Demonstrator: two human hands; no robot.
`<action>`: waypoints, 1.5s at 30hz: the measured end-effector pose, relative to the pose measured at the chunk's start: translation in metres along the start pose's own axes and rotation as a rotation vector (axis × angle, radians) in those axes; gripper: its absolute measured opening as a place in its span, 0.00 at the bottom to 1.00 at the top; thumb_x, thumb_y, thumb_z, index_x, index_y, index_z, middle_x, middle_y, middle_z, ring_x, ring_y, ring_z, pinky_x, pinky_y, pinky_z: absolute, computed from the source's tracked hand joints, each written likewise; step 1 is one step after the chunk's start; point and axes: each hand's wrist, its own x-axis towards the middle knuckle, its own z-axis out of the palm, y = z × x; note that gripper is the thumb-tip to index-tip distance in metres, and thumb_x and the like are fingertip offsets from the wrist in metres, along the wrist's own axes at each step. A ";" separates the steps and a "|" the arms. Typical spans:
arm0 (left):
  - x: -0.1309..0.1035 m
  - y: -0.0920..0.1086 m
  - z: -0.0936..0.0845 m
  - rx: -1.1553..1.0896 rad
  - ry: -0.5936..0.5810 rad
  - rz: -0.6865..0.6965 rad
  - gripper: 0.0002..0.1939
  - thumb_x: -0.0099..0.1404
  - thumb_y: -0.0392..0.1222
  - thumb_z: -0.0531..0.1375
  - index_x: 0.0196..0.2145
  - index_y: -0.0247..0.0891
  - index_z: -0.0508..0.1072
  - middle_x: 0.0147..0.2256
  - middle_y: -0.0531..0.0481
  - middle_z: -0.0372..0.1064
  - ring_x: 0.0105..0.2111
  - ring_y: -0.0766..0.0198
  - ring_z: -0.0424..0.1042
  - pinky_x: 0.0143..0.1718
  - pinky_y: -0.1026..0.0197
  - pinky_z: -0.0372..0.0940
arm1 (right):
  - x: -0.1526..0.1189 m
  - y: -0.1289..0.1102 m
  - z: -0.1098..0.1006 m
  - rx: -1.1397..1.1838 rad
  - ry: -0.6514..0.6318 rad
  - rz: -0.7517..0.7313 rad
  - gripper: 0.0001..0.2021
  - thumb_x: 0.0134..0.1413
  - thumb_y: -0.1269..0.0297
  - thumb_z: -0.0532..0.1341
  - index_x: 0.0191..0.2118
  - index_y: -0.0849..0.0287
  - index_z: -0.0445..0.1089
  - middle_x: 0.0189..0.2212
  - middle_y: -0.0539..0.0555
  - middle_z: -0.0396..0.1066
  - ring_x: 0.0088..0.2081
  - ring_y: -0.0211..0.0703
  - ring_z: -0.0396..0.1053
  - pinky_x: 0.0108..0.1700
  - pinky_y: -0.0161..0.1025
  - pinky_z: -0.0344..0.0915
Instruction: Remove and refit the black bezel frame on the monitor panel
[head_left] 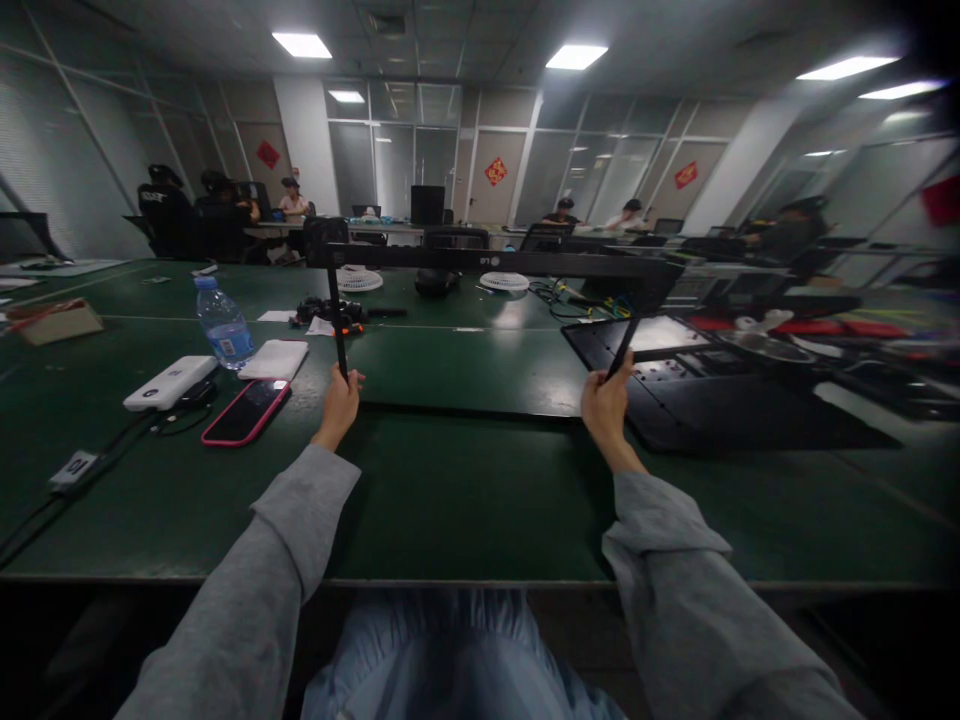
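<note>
A black monitor bezel [420, 257], an open rectangular frame with an LG logo on its far bar, is held tilted up over the green table. My left hand [341, 408] is closed around its left side bar, near the lower corner. On the opposite side, my right hand [606, 412] grips the right bar, also low down. The bezel's near bar runs between the two hands, close to the tabletop. Just beyond my right hand lie flat black panels [742, 405], one of them partly hidden by that hand.
Left of my left hand are a pink-edged phone [247, 412], a white power bank [171, 382], a tissue pack [274, 359] and a water bottle [224, 325]. White fans [358, 280], cables [574, 300] and a pan [765, 346] stand farther off. Several people sit at the back.
</note>
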 end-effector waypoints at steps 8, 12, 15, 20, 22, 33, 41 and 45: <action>0.002 -0.006 0.000 0.230 -0.033 -0.013 0.19 0.77 0.43 0.50 0.59 0.33 0.69 0.54 0.32 0.76 0.55 0.47 0.76 0.57 0.46 0.69 | 0.003 0.030 0.025 -0.080 -0.238 0.108 0.24 0.61 0.70 0.51 0.60 0.68 0.69 0.41 0.66 0.75 0.46 0.57 0.73 0.56 0.49 0.68; 0.002 -0.009 0.001 0.483 -0.094 -0.053 0.19 0.75 0.45 0.52 0.54 0.33 0.75 0.58 0.29 0.73 0.62 0.40 0.69 0.62 0.41 0.64 | 0.004 0.038 0.028 -0.245 -0.264 0.025 0.21 0.61 0.70 0.53 0.53 0.72 0.75 0.45 0.72 0.73 0.52 0.60 0.70 0.58 0.50 0.65; 0.000 -0.012 0.000 0.579 -0.130 -0.027 0.21 0.74 0.45 0.54 0.55 0.31 0.77 0.59 0.29 0.72 0.63 0.37 0.67 0.63 0.40 0.63 | 0.003 0.040 0.029 -0.377 -0.328 0.049 0.22 0.64 0.67 0.52 0.55 0.74 0.75 0.50 0.76 0.71 0.56 0.64 0.68 0.60 0.53 0.63; -0.005 -0.010 -0.001 0.590 -0.125 -0.010 0.22 0.74 0.45 0.53 0.58 0.33 0.78 0.63 0.31 0.70 0.65 0.38 0.63 0.63 0.42 0.63 | 0.000 0.038 0.028 -0.436 -0.356 0.110 0.23 0.66 0.67 0.54 0.60 0.70 0.75 0.55 0.74 0.68 0.59 0.64 0.66 0.61 0.53 0.63; -0.006 -0.008 -0.002 0.588 -0.128 -0.016 0.23 0.74 0.44 0.53 0.58 0.33 0.78 0.64 0.32 0.69 0.65 0.37 0.62 0.63 0.41 0.62 | -0.001 0.037 0.028 -0.438 -0.353 0.134 0.23 0.66 0.67 0.54 0.61 0.68 0.75 0.57 0.71 0.68 0.60 0.64 0.65 0.61 0.53 0.63; -0.007 -0.003 -0.005 0.581 -0.157 -0.036 0.24 0.73 0.44 0.55 0.60 0.34 0.77 0.66 0.35 0.67 0.66 0.38 0.60 0.65 0.41 0.61 | 0.000 0.041 0.025 -0.435 -0.386 0.130 0.26 0.64 0.66 0.55 0.64 0.67 0.73 0.60 0.71 0.65 0.62 0.63 0.63 0.64 0.54 0.62; -0.008 0.004 -0.005 0.626 -0.162 -0.042 0.23 0.75 0.45 0.53 0.60 0.35 0.78 0.65 0.34 0.68 0.65 0.39 0.62 0.64 0.40 0.62 | 0.003 0.045 0.026 -0.429 -0.385 0.138 0.26 0.63 0.66 0.56 0.63 0.67 0.74 0.59 0.70 0.66 0.62 0.64 0.64 0.65 0.53 0.61; -0.010 0.006 -0.003 0.606 -0.154 -0.025 0.24 0.76 0.45 0.51 0.62 0.35 0.75 0.65 0.33 0.68 0.64 0.40 0.65 0.63 0.40 0.63 | 0.003 0.045 0.026 -0.389 -0.366 0.136 0.25 0.64 0.65 0.56 0.63 0.65 0.74 0.59 0.70 0.67 0.61 0.63 0.64 0.63 0.53 0.62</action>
